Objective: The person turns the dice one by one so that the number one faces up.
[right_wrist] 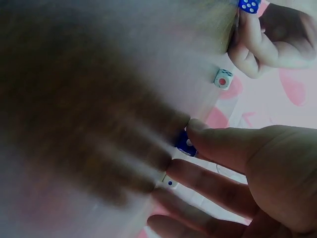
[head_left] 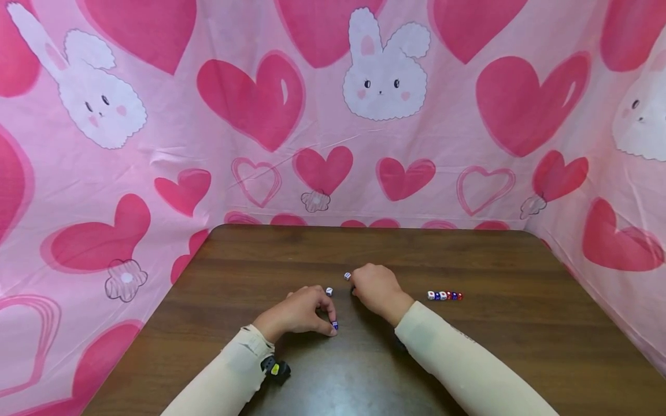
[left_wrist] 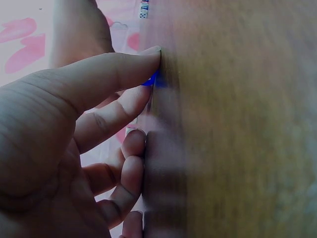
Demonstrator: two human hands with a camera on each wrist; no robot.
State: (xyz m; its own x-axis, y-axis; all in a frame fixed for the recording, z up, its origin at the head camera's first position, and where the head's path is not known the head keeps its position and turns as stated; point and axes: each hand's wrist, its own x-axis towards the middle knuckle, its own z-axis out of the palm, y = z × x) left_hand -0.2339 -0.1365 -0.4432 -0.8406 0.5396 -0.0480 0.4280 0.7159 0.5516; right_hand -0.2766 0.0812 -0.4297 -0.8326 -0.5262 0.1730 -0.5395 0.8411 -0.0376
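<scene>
Between the thumb and index finger of my left hand (head_left: 302,311) is a blue die (head_left: 335,325), pinched at the tabletop. In the left wrist view only a sliver of that blue die (left_wrist: 150,79) shows between the fingertips. My right hand (head_left: 378,289) is farther forward and pinches another blue die (right_wrist: 186,144) with thumb and index finger, mostly hidden in the head view. A white die (head_left: 329,292) lies just beyond the left hand's fingers. A second white die (head_left: 347,276) sits beside the right hand's knuckles.
To the right of the right hand, a short row of several white, blue and red dice (head_left: 444,296) stands on the brown wooden table (head_left: 499,358). A pink cloth (head_left: 447,138) with hearts and rabbits hangs around the table's back and sides.
</scene>
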